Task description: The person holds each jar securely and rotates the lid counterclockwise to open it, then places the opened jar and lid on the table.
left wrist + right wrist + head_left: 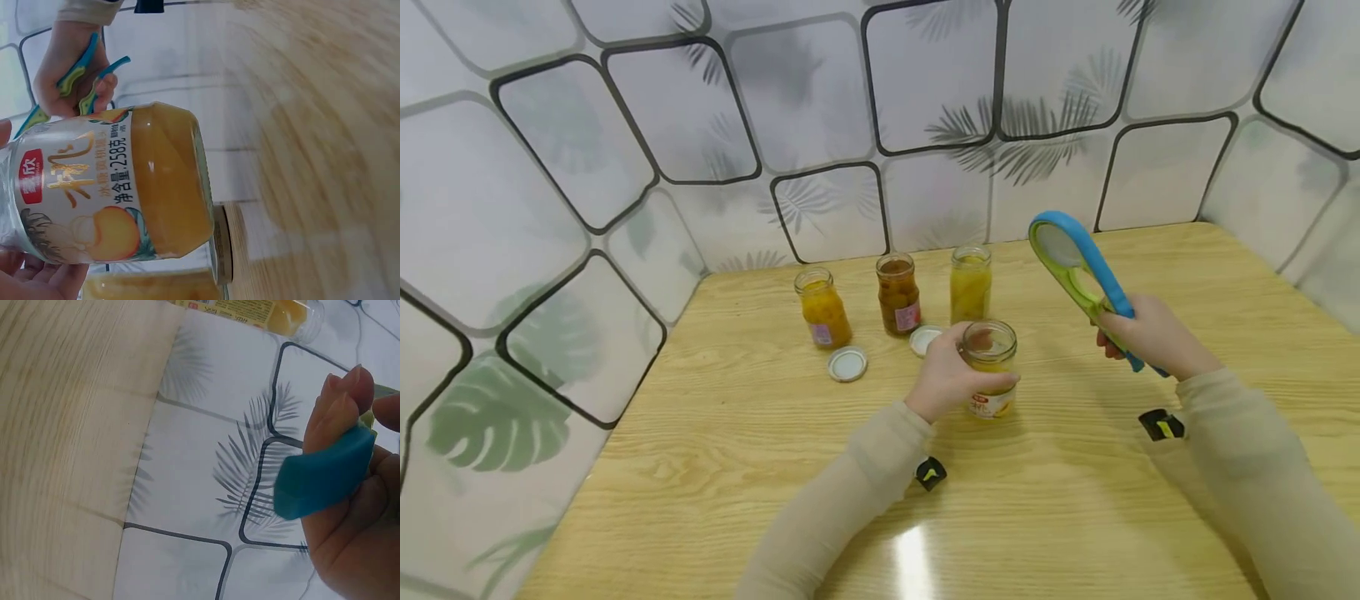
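Observation:
My left hand (951, 379) grips a glass jar of yellow peaches (992, 406), thumb across its front and fingers round the far side. The jar's rim is uncovered, and its label fills much of the left wrist view. Off to the right, my right hand (1157, 333) holds a blue and green jar opener (1093, 262) by its two handles, its rounded head raised toward the back. In the right wrist view a blue handle end (325, 475) sticks out of the curled fingers.
Behind the held jar stand an orange fruit jar (823, 312), a dark brown fruit jar (898, 296) and a yellow fruit jar (971, 286), all uncovered. One white lid (847, 364) lies flat on the wooden table (715, 433); another lid (923, 339) is partly behind my left hand.

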### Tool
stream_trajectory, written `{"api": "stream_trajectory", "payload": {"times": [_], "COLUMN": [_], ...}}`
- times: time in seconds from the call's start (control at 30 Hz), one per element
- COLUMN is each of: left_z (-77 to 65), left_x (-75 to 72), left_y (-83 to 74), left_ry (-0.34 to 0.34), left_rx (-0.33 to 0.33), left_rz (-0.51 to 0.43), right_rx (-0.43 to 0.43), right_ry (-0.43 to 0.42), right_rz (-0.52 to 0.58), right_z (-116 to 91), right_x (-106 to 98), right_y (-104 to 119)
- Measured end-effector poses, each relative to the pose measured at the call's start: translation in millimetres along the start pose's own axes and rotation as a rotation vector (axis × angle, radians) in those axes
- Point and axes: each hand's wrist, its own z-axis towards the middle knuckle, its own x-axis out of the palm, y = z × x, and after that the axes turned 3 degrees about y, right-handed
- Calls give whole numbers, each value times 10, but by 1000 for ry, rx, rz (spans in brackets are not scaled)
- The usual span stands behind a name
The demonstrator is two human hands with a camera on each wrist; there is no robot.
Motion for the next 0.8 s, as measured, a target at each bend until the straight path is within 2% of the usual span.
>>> {"api": "stream_trajectory", "payload": {"times": [0.17,0.37,0.53,0.8], "left_z": [71,155,217,364], "left_x": [127,270,364,469], "left_y": [-29,-80,-105,-71], "left_ry": [48,71,69,67], "left_rx": [-22,-53,-76,-93], "left_rz": [16,54,54,107], "right_rx": [52,38,16,34], "right_ry": [4,21,47,53], "right_rz": [176,329,397,400], "right_z": [-12,-41,-52,-59], "right_x": [-62,-109,-136,-176], "right_y": [-14,-4,-5,-8]}}
